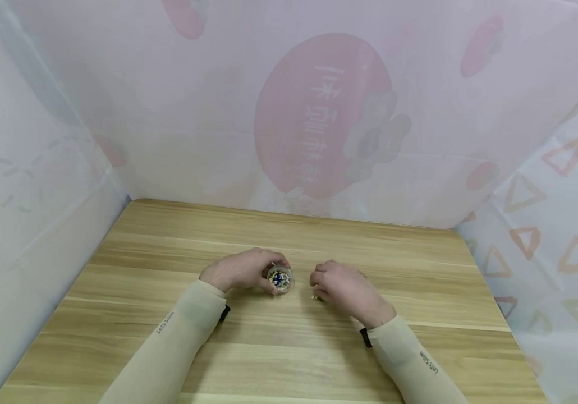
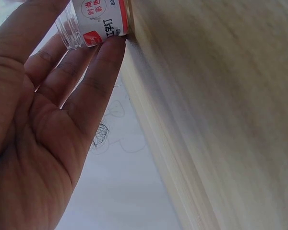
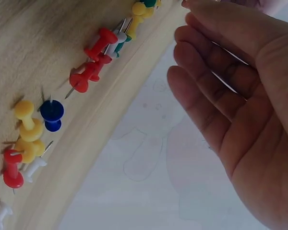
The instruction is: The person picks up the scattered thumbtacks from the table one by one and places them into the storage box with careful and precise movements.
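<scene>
Grasping a clear jar [image 2: 98,21] of colourful push pins [image 1: 280,279] on the worktop [image 1: 279,353], the left hand [image 1: 244,270] sits near the right hand [image 1: 347,287], its grip unclear, beside loose pins [image 3: 52,111].

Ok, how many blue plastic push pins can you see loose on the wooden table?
1 blue plastic push pin, beside yellow plastic push pins in the right wrist view. The person's right hand may hide others.
</scene>
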A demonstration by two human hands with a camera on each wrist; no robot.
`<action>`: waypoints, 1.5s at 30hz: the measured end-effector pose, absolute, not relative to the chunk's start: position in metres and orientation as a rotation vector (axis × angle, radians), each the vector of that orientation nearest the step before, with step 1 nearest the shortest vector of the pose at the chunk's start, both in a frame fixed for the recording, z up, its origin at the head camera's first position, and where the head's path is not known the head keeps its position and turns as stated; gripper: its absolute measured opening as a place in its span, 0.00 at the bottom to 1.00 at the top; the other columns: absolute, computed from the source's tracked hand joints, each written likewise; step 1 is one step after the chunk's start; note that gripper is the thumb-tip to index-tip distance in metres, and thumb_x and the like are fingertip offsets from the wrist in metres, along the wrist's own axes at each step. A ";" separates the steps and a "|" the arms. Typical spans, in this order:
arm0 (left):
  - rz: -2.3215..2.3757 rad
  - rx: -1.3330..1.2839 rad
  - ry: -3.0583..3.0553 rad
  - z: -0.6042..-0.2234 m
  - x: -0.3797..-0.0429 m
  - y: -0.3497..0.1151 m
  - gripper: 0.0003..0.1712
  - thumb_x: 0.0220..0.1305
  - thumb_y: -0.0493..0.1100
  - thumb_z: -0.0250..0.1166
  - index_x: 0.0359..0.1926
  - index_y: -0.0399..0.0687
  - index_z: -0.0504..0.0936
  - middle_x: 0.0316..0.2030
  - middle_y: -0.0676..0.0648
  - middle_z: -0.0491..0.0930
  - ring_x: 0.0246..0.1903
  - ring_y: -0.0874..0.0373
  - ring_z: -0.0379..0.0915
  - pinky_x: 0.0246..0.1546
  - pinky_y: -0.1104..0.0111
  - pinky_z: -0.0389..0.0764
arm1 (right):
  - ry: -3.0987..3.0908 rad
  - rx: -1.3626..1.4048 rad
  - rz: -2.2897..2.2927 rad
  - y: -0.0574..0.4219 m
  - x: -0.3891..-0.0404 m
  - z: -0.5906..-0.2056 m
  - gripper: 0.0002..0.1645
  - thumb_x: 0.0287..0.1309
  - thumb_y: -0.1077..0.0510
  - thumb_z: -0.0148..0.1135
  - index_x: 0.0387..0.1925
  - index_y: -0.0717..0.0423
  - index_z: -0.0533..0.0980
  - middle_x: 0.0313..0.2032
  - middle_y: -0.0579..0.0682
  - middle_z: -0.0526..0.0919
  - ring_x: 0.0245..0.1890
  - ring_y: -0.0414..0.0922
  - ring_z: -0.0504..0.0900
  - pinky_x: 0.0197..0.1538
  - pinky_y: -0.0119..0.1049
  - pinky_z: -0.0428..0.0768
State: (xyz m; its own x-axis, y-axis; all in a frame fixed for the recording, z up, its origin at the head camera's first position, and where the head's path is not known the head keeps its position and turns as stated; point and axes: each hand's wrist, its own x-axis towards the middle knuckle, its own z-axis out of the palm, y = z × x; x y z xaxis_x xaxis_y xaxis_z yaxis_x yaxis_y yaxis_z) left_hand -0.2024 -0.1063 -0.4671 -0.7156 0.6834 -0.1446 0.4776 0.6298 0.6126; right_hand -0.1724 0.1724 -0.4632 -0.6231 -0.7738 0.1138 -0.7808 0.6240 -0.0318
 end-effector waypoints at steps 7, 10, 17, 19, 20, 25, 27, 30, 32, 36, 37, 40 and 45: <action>0.788 0.920 2.488 -0.466 -0.202 -0.107 0.32 0.54 0.49 0.80 0.60 0.52 0.81 0.54 0.53 0.83 0.53 0.58 0.77 0.58 0.61 0.76 | -2.844 1.282 0.039 0.170 -0.169 -0.464 0.08 0.58 0.51 0.74 0.29 0.42 0.80 0.30 0.37 0.77 0.32 0.38 0.75 0.33 0.35 0.80; 0.795 0.925 2.485 -0.466 -0.202 -0.106 0.32 0.54 0.48 0.80 0.60 0.51 0.81 0.54 0.52 0.83 0.53 0.57 0.77 0.58 0.61 0.75 | -2.853 1.274 0.029 0.169 -0.169 -0.465 0.09 0.58 0.51 0.75 0.28 0.43 0.80 0.29 0.37 0.76 0.32 0.39 0.75 0.32 0.35 0.79; 0.789 0.927 2.489 -0.466 -0.203 -0.106 0.32 0.54 0.49 0.80 0.59 0.52 0.81 0.54 0.53 0.83 0.53 0.58 0.77 0.58 0.61 0.76 | -2.862 1.261 0.020 0.168 -0.168 -0.469 0.11 0.58 0.53 0.74 0.26 0.43 0.78 0.28 0.38 0.75 0.32 0.40 0.75 0.32 0.34 0.79; 0.787 0.931 2.492 -0.466 -0.203 -0.106 0.31 0.54 0.49 0.80 0.59 0.52 0.82 0.53 0.53 0.83 0.52 0.58 0.77 0.57 0.61 0.76 | -2.863 1.261 0.019 0.167 -0.167 -0.469 0.11 0.57 0.52 0.75 0.25 0.43 0.78 0.28 0.38 0.75 0.32 0.40 0.76 0.32 0.35 0.79; 0.786 0.930 2.493 -0.466 -0.203 -0.106 0.31 0.54 0.49 0.80 0.59 0.53 0.82 0.53 0.53 0.83 0.52 0.58 0.77 0.57 0.61 0.76 | -2.864 1.262 0.019 0.167 -0.167 -0.469 0.11 0.57 0.52 0.75 0.26 0.43 0.78 0.28 0.38 0.75 0.32 0.40 0.76 0.32 0.35 0.79; 0.781 0.924 2.497 -0.466 -0.203 -0.106 0.31 0.54 0.49 0.80 0.59 0.53 0.82 0.54 0.53 0.83 0.53 0.58 0.77 0.57 0.61 0.76 | -2.859 1.269 -0.005 0.166 -0.167 -0.472 0.11 0.58 0.51 0.75 0.27 0.43 0.79 0.29 0.38 0.76 0.33 0.41 0.76 0.35 0.37 0.81; 0.780 0.922 2.494 -0.466 -0.203 -0.106 0.31 0.55 0.49 0.80 0.60 0.53 0.81 0.54 0.53 0.83 0.53 0.58 0.77 0.58 0.61 0.76 | -2.851 1.269 -0.017 0.165 -0.168 -0.474 0.10 0.58 0.52 0.75 0.27 0.44 0.79 0.29 0.39 0.77 0.33 0.41 0.77 0.35 0.38 0.81; 0.777 0.918 2.491 -0.467 -0.203 -0.106 0.31 0.55 0.49 0.80 0.60 0.53 0.81 0.54 0.53 0.83 0.53 0.58 0.77 0.58 0.61 0.76 | -2.836 1.272 -0.030 0.163 -0.168 -0.476 0.09 0.59 0.53 0.73 0.27 0.44 0.80 0.29 0.39 0.77 0.33 0.41 0.77 0.35 0.38 0.81; 0.773 0.912 2.490 -0.467 -0.203 -0.105 0.32 0.55 0.49 0.80 0.60 0.53 0.81 0.54 0.53 0.83 0.53 0.58 0.77 0.58 0.61 0.76 | -2.826 1.276 -0.035 0.162 -0.168 -0.477 0.08 0.59 0.55 0.72 0.27 0.44 0.80 0.29 0.39 0.77 0.33 0.41 0.76 0.33 0.38 0.81; 0.757 0.906 2.497 -0.468 -0.204 -0.105 0.32 0.54 0.50 0.80 0.60 0.55 0.81 0.55 0.54 0.83 0.54 0.58 0.77 0.59 0.62 0.75 | -2.805 1.281 -0.043 0.161 -0.167 -0.477 0.08 0.59 0.57 0.70 0.27 0.44 0.79 0.29 0.39 0.76 0.33 0.41 0.76 0.32 0.36 0.80; 0.756 0.905 2.498 -0.468 -0.204 -0.105 0.32 0.54 0.50 0.80 0.61 0.55 0.81 0.55 0.54 0.83 0.55 0.58 0.77 0.59 0.62 0.75 | -2.800 1.284 -0.039 0.160 -0.167 -0.477 0.08 0.60 0.57 0.69 0.27 0.45 0.79 0.28 0.39 0.76 0.32 0.41 0.76 0.31 0.36 0.79; 0.757 0.902 2.498 -0.469 -0.204 -0.106 0.32 0.54 0.50 0.80 0.60 0.55 0.81 0.55 0.55 0.82 0.55 0.59 0.77 0.59 0.62 0.75 | -2.780 1.286 -0.032 0.159 -0.166 -0.477 0.08 0.61 0.59 0.67 0.27 0.45 0.79 0.28 0.39 0.75 0.31 0.41 0.75 0.31 0.35 0.78; 0.763 0.899 2.493 -0.468 -0.204 -0.106 0.32 0.54 0.50 0.80 0.61 0.55 0.81 0.55 0.55 0.82 0.54 0.59 0.77 0.59 0.62 0.75 | -2.721 1.295 0.017 0.158 -0.166 -0.476 0.08 0.63 0.62 0.63 0.30 0.46 0.80 0.30 0.39 0.77 0.32 0.40 0.75 0.32 0.33 0.78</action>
